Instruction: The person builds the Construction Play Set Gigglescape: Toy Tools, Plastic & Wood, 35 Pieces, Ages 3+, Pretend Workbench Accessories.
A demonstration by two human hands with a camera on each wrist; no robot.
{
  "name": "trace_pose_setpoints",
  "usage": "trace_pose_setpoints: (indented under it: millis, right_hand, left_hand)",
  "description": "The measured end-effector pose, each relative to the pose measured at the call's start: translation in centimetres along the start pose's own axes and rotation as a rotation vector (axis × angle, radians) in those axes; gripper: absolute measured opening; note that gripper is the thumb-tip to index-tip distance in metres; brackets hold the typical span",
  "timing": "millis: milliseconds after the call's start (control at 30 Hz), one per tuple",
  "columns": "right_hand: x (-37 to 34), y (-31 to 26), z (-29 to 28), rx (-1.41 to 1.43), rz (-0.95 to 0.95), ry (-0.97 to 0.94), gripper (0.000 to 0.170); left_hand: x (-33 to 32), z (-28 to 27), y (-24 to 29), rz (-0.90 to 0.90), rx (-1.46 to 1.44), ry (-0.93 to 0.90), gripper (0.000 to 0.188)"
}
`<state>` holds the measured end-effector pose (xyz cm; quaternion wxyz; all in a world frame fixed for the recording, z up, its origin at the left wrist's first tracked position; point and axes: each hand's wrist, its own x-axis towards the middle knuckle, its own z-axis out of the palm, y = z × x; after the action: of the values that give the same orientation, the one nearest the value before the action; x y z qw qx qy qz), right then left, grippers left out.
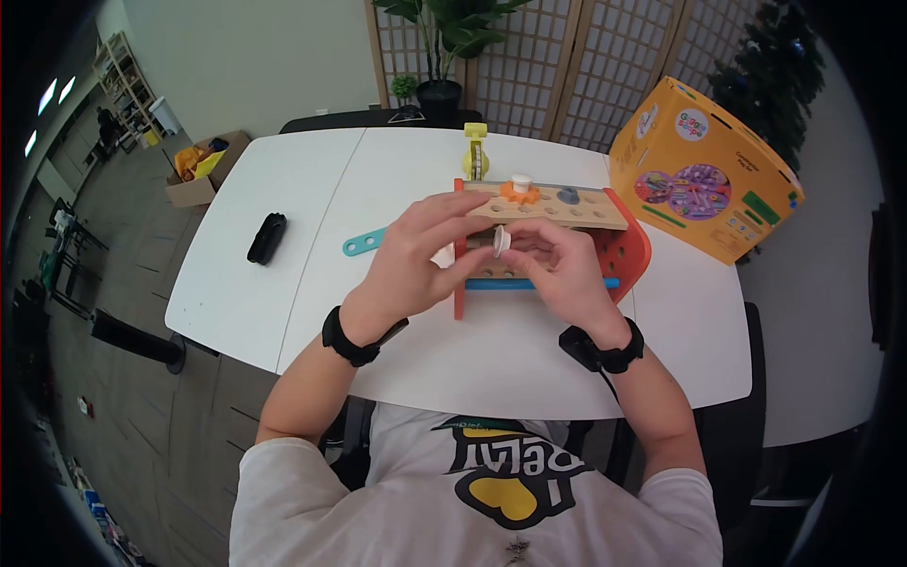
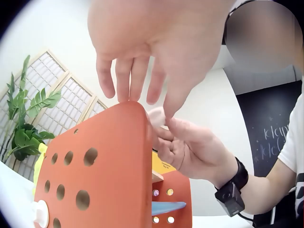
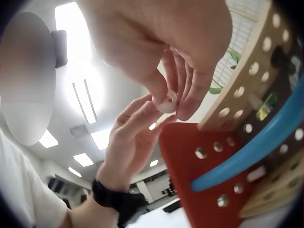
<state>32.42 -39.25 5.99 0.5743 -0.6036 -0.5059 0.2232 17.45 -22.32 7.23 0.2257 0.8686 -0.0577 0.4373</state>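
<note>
A small white round piece with a wide disc-like rim (image 1: 502, 240) is pinched between the thumb and fingers of my right hand (image 1: 567, 269). My left hand (image 1: 411, 248) is close on its other side, thumb at the piece and fingers stretched out straight. In the left wrist view those fingers reach over the top of a toy workbench's orange-red side panel (image 2: 104, 166). The workbench has a wooden top with holes (image 1: 590, 213), carrying an orange gear (image 1: 520, 194) with a white knob and a grey piece (image 1: 568, 196). A blue bar (image 1: 501, 283) crosses its front.
A yellow toy clamp (image 1: 475, 156) stands behind the workbench. Left of it lies a turquoise strip with holes (image 1: 362, 243), then a black case (image 1: 267, 238). A large yellow box (image 1: 709, 170) sits at the back right of the white table (image 1: 236, 302).
</note>
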Motion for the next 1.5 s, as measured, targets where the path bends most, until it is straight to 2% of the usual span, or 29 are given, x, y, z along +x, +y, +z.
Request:
trace_pose_setpoints:
  millis: [67, 100, 200, 300, 400, 533, 667, 1100, 1367, 1500]
  right_hand:
    - [0.2, -0.1, -0.7, -0.297, -0.009, -0.066, 0.025]
    - [0.3, 0.0, -0.6, -0.350, 0.024, -0.091, 0.023]
    - [1.2, 1.7, -0.3, -0.494, 0.080, -0.147, 0.019]
    - [2.4, 4.5, 0.0, -0.594, 0.098, -0.164, 0.017]
    - [4.1, 5.7, 0.5, -0.667, 0.170, -0.187, 0.019]
    - [5.6, 6.9, 1.0, -0.745, 0.249, -0.236, 0.021]
    - [6.1, 7.2, 1.4, -0.760, 0.319, -0.260, 0.025]
    - [6.9, 10.8, 1.7, -0.702, 0.227, -0.231, 0.021]
    - [7.2, 9.6, 1.9, -0.844, 0.253, -0.336, 0.020]
    - [6.8, 8.8, 1.9, -0.744, 0.260, -0.267, 0.022]
  left_hand:
    - [-0.4, -0.4, -1.2, -0.094, -0.075, 0.040, 0.027]
    - [-0.6, -0.7, -1.6, -0.202, -0.112, 0.041, 0.021]
    - [-1.7, 0.4, -5.2, -0.665, -0.223, 0.011, 0.022]
    - [-3.2, 1.8, -7.7, -0.820, -0.172, -0.169, 0.026]
    - [-4.4, 3.2, -8.9, -0.810, -0.059, -0.282, 0.029]
    - [-4.6, 3.9, -8.8, -0.834, -0.049, -0.365, 0.029]
    - [-4.1, 3.9, -7.9, -0.844, -0.014, -0.382, 0.028]
    - [-4.3, 4.4, -8.8, -0.816, 0.006, -0.390, 0.023]
    - [-4.3, 4.3, -8.5, -0.811, -0.010, -0.393, 0.022]
    - [-4.3, 4.3, -8.4, -0.796, -0.006, -0.392, 0.022]
